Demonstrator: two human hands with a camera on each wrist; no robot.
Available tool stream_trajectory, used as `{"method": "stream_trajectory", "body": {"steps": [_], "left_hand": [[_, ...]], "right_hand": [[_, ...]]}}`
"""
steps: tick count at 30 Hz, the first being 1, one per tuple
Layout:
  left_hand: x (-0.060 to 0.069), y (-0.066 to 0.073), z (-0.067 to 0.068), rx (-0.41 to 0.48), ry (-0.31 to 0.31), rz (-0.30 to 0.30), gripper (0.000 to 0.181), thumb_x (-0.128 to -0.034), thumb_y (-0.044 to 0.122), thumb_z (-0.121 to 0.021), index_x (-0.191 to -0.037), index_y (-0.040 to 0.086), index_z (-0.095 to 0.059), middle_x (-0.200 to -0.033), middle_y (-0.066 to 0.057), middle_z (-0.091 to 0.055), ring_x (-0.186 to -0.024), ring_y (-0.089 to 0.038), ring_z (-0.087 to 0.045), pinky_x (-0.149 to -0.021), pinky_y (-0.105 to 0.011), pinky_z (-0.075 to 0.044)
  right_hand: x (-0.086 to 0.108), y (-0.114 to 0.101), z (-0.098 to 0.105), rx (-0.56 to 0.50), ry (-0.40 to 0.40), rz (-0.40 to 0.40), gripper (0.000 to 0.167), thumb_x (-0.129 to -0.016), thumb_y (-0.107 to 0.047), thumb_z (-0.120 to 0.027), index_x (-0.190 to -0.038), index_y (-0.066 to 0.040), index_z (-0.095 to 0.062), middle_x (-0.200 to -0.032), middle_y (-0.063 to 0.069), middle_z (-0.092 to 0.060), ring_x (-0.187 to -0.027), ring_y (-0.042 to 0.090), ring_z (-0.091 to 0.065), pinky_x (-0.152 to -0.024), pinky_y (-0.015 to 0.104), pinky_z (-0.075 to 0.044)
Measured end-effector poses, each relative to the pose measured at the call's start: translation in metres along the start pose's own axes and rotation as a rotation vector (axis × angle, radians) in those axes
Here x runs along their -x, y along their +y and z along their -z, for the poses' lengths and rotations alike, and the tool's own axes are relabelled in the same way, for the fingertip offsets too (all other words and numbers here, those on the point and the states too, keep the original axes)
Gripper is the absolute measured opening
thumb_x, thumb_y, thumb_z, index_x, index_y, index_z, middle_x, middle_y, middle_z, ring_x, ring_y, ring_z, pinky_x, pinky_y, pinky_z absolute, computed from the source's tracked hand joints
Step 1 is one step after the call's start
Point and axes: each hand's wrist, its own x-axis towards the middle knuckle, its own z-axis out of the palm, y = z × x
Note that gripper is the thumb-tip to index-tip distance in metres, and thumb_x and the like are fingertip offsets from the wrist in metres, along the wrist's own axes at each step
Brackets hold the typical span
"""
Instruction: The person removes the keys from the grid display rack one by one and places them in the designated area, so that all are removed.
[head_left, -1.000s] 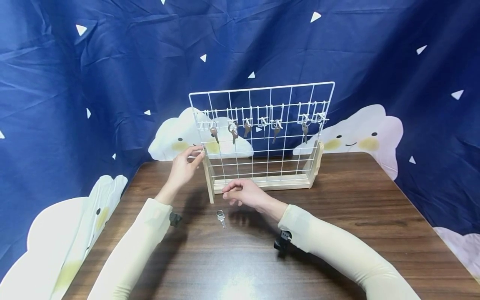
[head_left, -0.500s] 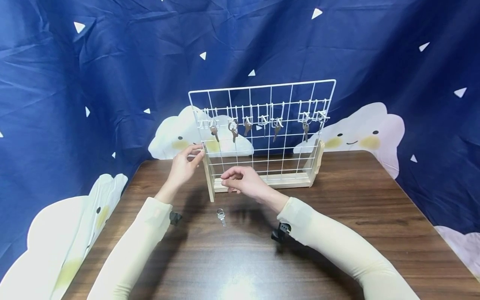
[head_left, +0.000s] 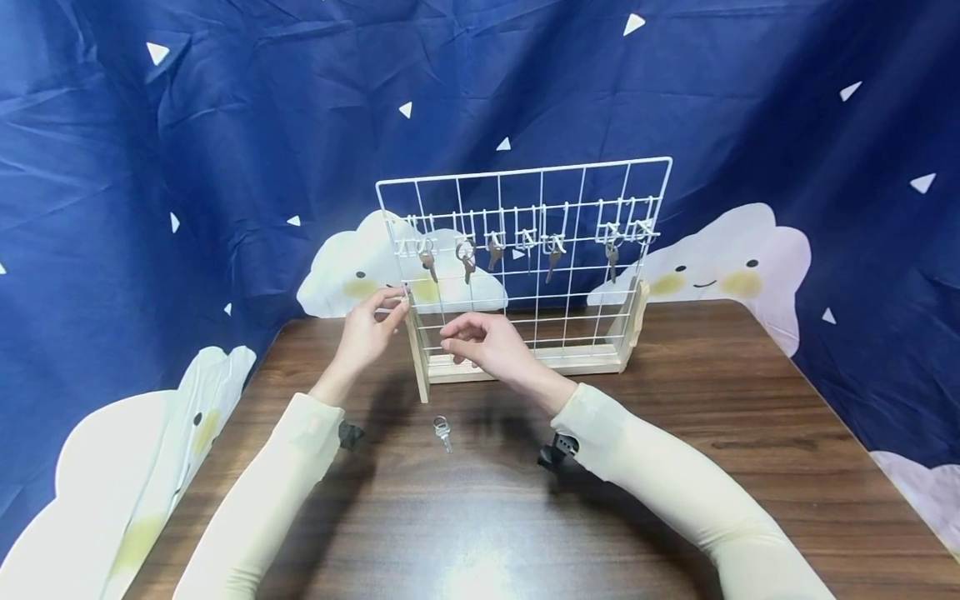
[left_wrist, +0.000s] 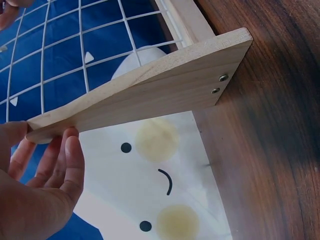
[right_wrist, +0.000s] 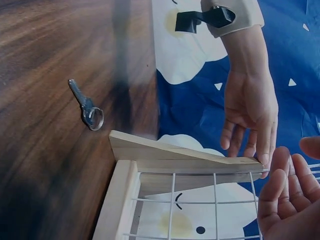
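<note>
My left hand (head_left: 365, 332) grips the top end of the rack's left wooden side panel (left_wrist: 135, 95), with the thumb on one side and fingertips against the other. In front of the rack's lower left wires hovers my right hand (head_left: 497, 347), its fingers loosely bent and nothing between them. The white wire grid (head_left: 542, 173) leans on its wooden stand, and several keys hang from hooks across it, including a brown key (head_left: 427, 264) at the left. One silver key with a ring (head_left: 443, 434) lies on the table in front of the stand.
The brown wooden table (head_left: 750, 417) extends to both sides of the rack. Behind it hangs a blue cloth (head_left: 300, 108) with clouds and small white triangles. The right wooden side panel (head_left: 633, 321) supports the grid's other end.
My right hand has risen from near the table to the rack's lower wires. My left hand stays on the side panel, and the silver key has not moved.
</note>
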Motion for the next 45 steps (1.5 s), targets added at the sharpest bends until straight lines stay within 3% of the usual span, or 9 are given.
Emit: {"method": "stream_trajectory", "body": {"steps": [12, 18, 24, 29, 36, 45], "left_hand": [[0.000, 0.001, 0.001, 0.018, -0.001, 0.000, 0.035, -0.0981, 0.029, -0.065, -0.128, 0.011, -0.065, -0.112, -0.022, -0.072, -0.097, -0.041, -0.073, -0.076, -0.041, -0.065], [-0.001, 0.001, 0.001, 0.032, 0.002, -0.011, 0.035, -0.0978, 0.028, -0.065, -0.128, 0.010, -0.065, -0.111, -0.023, -0.072, -0.097, -0.044, -0.072, -0.075, -0.042, -0.065], [-0.001, 0.002, 0.001, 0.029, 0.004, -0.007, 0.036, -0.0978, 0.029, -0.065, -0.128, 0.010, -0.065, -0.112, -0.023, -0.072, -0.097, -0.041, -0.073, -0.077, -0.046, -0.065], [-0.001, 0.001, 0.000, 0.021, 0.003, -0.006, 0.036, -0.0979, 0.029, -0.065, -0.128, 0.011, -0.065, -0.112, -0.023, -0.072, -0.097, -0.039, -0.073, -0.076, -0.043, -0.065], [-0.001, -0.001, 0.000, 0.021, 0.000, -0.001, 0.036, -0.0979, 0.028, -0.065, -0.129, 0.011, -0.065, -0.113, -0.023, -0.072, -0.097, -0.041, -0.073, -0.077, -0.046, -0.065], [-0.002, -0.002, -0.001, 0.022, 0.000, -0.008, 0.036, -0.0981, 0.028, -0.065, -0.129, 0.010, -0.064, -0.112, -0.022, -0.072, -0.096, -0.038, -0.074, -0.076, -0.042, -0.065]], "right_hand": [[-0.009, -0.013, 0.003, 0.053, 0.081, 0.053, 0.019, -0.091, -0.021, -0.073, -0.107, -0.011, -0.074, -0.093, 0.013, -0.076, -0.075, 0.016, -0.069, -0.062, 0.023, -0.055], [-0.013, -0.020, 0.006, -0.026, 0.122, 0.076, 0.018, -0.091, -0.018, -0.073, -0.107, -0.009, -0.073, -0.094, 0.018, -0.075, -0.073, 0.015, -0.072, -0.069, 0.026, -0.061], [-0.017, -0.025, 0.008, -0.076, 0.135, 0.072, 0.021, -0.091, -0.014, -0.072, -0.110, -0.004, -0.071, -0.100, 0.022, -0.074, -0.069, 0.012, -0.071, -0.063, 0.026, -0.061], [-0.021, -0.028, 0.007, -0.059, 0.164, 0.083, 0.022, -0.091, -0.014, -0.073, -0.110, -0.003, -0.071, -0.096, 0.021, -0.074, -0.070, 0.017, -0.070, -0.055, 0.023, -0.054], [-0.027, -0.033, 0.007, -0.015, 0.184, 0.103, 0.022, -0.090, -0.017, -0.072, -0.109, -0.006, -0.072, -0.094, 0.011, -0.077, -0.069, 0.012, -0.069, -0.058, 0.024, -0.057], [-0.033, -0.038, 0.003, -0.061, 0.193, 0.103, 0.022, -0.090, -0.015, -0.073, -0.111, -0.006, -0.072, -0.102, 0.015, -0.076, -0.065, 0.008, -0.069, -0.058, 0.024, -0.061]]}}
